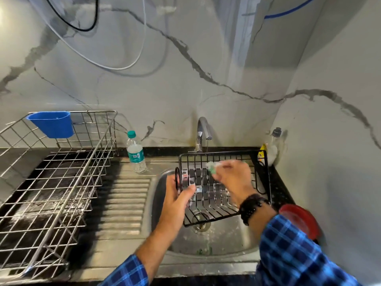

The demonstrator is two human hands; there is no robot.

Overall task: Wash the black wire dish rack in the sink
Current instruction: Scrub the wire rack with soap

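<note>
While the black wire dish rack (214,200) hangs tilted over the sink (226,242), below the tap (203,130), the left hand (178,202) grips its left end with fingers (189,189) curled round the wire. The right hand (234,179), blurred, pinches a green scrub pad (212,169) in bunched fingers against the rack's inner mesh
</note>
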